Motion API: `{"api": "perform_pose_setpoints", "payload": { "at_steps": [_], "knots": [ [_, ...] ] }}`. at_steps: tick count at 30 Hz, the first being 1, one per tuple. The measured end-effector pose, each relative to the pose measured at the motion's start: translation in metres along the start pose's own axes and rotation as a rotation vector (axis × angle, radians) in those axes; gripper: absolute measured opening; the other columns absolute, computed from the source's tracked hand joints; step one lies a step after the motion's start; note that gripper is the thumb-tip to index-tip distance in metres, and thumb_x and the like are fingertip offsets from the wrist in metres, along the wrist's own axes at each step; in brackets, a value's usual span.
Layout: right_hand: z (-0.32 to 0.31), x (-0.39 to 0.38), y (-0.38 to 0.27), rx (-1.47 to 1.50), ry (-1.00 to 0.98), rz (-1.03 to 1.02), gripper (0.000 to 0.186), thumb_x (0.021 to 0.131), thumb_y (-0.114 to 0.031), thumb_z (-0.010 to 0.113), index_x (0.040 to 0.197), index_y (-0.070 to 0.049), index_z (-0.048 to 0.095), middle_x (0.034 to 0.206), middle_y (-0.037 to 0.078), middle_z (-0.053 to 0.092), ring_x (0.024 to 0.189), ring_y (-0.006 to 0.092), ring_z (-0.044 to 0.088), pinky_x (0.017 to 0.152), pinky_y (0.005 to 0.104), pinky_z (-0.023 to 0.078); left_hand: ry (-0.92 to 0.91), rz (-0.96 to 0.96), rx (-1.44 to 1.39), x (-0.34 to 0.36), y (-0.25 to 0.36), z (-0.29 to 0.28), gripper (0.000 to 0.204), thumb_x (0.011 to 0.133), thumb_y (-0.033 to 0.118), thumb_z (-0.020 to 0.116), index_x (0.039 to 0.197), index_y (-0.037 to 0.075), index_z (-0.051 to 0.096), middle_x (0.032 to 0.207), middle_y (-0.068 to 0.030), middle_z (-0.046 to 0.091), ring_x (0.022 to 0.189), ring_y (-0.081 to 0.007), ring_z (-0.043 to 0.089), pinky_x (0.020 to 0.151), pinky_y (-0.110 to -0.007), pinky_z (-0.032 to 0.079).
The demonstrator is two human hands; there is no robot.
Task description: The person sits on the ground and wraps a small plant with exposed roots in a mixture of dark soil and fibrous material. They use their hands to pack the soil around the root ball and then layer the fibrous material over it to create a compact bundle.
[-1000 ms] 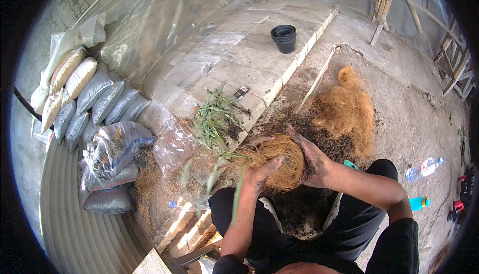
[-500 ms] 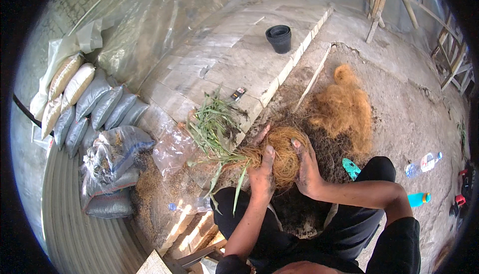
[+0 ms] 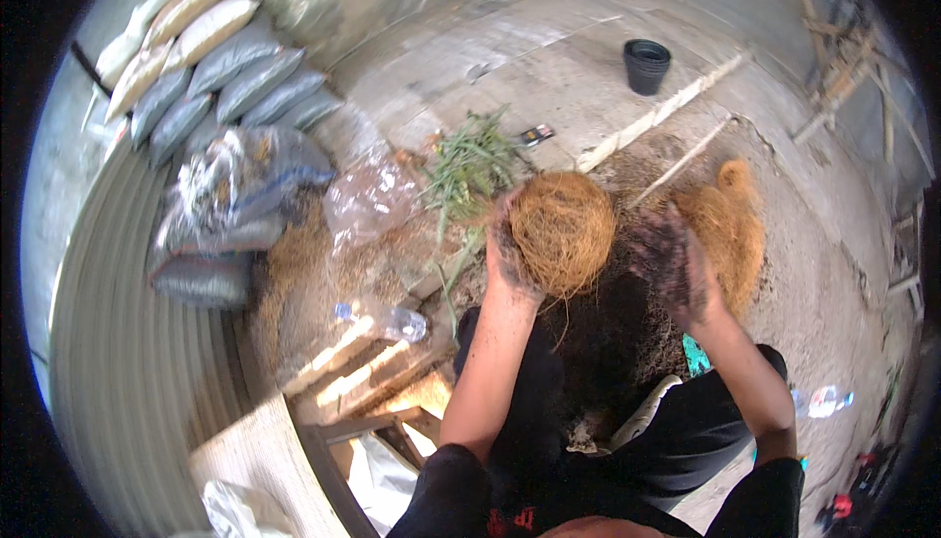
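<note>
A round ball of brown coconut fibre (image 3: 564, 234) rests in my left hand (image 3: 512, 262), whose palm and fingers cup its left side. Leafy green stems (image 3: 475, 161) lie just left of the ball; whether any are joined to it is hidden. My right hand (image 3: 676, 271), dark with soil, is apart from the ball, its fingers spread and a little blurred. Beside that hand, on the right, lies a loose heap of coconut fibre (image 3: 742, 234). Dark soil (image 3: 608, 337) covers the ground below the ball, between my legs.
Black plant pots (image 3: 647, 68) stand nested at the back. Filled sacks (image 3: 221, 77) are stacked at left, near a clear plastic bag (image 3: 371, 200). A plastic bottle (image 3: 392, 322) lies by the wooden pieces, another bottle (image 3: 828, 401) at right. A turquoise tool (image 3: 695, 355) lies by my right forearm.
My right hand has let go of the fibre ball and moved right, toward the fibre heap. The left hand keeps the ball, now turned and raised. The whole view has shifted.
</note>
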State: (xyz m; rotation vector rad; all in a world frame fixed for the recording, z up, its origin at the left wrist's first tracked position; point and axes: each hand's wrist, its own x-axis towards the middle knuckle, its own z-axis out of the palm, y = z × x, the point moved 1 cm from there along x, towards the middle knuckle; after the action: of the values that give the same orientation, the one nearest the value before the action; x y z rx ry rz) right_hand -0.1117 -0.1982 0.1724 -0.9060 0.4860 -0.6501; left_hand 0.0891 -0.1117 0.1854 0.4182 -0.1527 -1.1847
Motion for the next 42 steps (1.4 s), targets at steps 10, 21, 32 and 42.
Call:
{"api": "perform_pose_setpoints", "payload": {
  "at_steps": [10,21,32,42],
  "knots": [
    [0.028,-0.011,-0.013,-0.030,-0.011,0.353,0.047,0.095,-0.040,0.036,0.128,-0.007,0.042,0.124,0.017,0.052,0.106,0.0313,0.055,0.089,0.0428,0.045,0.663,0.714,0.414,-0.016,0.100,-0.113,0.037,0.080,0.025,0.065,0.101,-0.006,0.058,0.095,-0.0119,0.061,0.088,-0.0244,0.060,0.079,-0.036,0.048],
    [-0.015,-0.017,0.003,-0.082,0.102,0.418,0.040,0.094,-0.033,0.041,0.123,-0.006,0.046,0.119,0.019,0.055,0.104,0.0325,0.057,0.089,0.0427,0.046,1.322,0.610,1.280,0.013,0.093,-0.360,0.049,0.078,0.036,0.062,0.089,-0.011,0.061,0.074,-0.0268,0.064,0.072,-0.0396,0.063,0.070,-0.044,0.046],
    [-0.014,-0.003,0.015,-0.214,0.029,0.366,0.046,0.091,-0.038,0.045,0.122,-0.003,0.045,0.117,0.020,0.055,0.100,0.0311,0.058,0.087,0.0416,0.046,1.197,0.658,2.093,0.017,0.049,-0.425,0.035,0.080,0.032,0.058,0.097,0.003,0.067,0.102,-0.0186,0.064,0.087,-0.0360,0.061,0.079,-0.045,0.047],
    [-0.004,-0.003,0.017,-0.250,-0.021,0.368,0.046,0.090,-0.032,0.052,0.123,0.000,0.045,0.114,0.021,0.056,0.100,0.0314,0.058,0.087,0.0419,0.046,1.409,0.468,1.797,0.027,0.063,-0.416,0.032,0.074,0.029,0.063,0.091,0.002,0.066,0.087,-0.0196,0.064,0.082,-0.0378,0.061,0.069,-0.047,0.048]
  ]
}}
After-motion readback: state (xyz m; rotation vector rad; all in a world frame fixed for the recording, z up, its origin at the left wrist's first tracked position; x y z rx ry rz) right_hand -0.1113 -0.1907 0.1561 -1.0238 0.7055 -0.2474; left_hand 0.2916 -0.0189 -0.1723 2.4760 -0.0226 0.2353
